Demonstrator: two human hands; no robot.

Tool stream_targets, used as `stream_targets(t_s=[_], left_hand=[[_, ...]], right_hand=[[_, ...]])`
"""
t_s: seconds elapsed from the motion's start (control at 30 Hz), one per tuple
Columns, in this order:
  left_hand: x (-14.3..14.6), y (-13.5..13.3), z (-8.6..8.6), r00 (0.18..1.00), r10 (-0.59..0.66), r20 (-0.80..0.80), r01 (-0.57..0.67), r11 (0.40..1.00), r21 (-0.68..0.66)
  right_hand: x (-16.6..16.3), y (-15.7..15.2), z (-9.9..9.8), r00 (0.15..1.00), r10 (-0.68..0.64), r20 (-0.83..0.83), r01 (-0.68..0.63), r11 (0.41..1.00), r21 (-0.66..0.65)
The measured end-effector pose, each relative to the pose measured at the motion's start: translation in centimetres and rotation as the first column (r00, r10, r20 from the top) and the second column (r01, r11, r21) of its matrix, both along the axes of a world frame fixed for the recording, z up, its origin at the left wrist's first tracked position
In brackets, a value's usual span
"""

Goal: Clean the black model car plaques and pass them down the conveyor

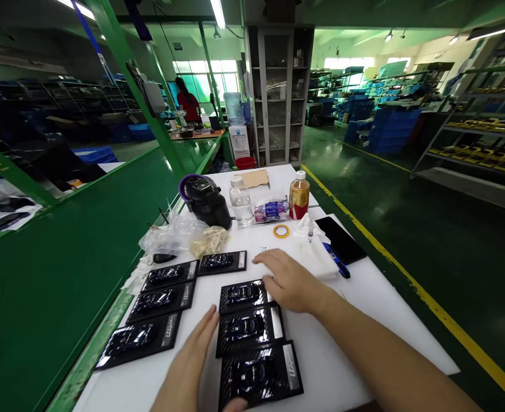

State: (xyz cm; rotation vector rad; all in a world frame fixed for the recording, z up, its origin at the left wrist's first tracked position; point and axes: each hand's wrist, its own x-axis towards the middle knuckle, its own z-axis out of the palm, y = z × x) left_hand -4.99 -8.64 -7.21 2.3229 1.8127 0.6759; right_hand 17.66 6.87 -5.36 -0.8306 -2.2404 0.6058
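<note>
Several black glossy packs lie in two columns on a white table (364, 320). My right hand (289, 280) rests flat and open beside the top pack of the right column (241, 296), fingers pointing left. My left hand (190, 366) is open, edge-on, fingers straight, touching the left side of the middle pack (249, 329) and nearest pack (259, 375). The left column holds three packs (162, 300), with one more pack (223, 262) lying farther back.
Behind the packs stand a black device with a purple rim (205, 200), a clear bottle (240, 201), an amber drink bottle (299, 196), a tape ring (280, 230), white cloth (315, 252), a black phone (340, 239) and plastic bags (173, 234). A green bench (85, 252) borders the left. A person (188, 103) works far back.
</note>
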Motion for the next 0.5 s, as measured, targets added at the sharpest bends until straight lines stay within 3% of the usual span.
stream_targets(t_s=[0.1,0.2,0.33,0.5], left_hand=[[0.9,5.0,4.3,0.996,-0.079,-0.047,0.084,0.989,0.124],[3.4,12.0,6.7,0.963,-0.185,-0.198,0.209,0.972,0.105],[6.1,20.0,5.6,0.884,-0.327,-0.334,0.338,0.941,-0.027],[6.5,23.8,2.9,0.837,-0.427,-0.343,0.401,0.904,-0.147]], right_hand=[[1.3,1.1,0.5,0.945,-0.222,-0.242,0.23,0.973,0.007],[2.3,1.7,0.7,0.873,-0.311,-0.376,0.333,0.943,-0.007],[2.8,2.0,0.3,0.851,-0.308,-0.425,0.341,0.94,0.002],[2.8,2.3,0.2,0.845,-0.295,-0.446,0.324,0.946,-0.012]])
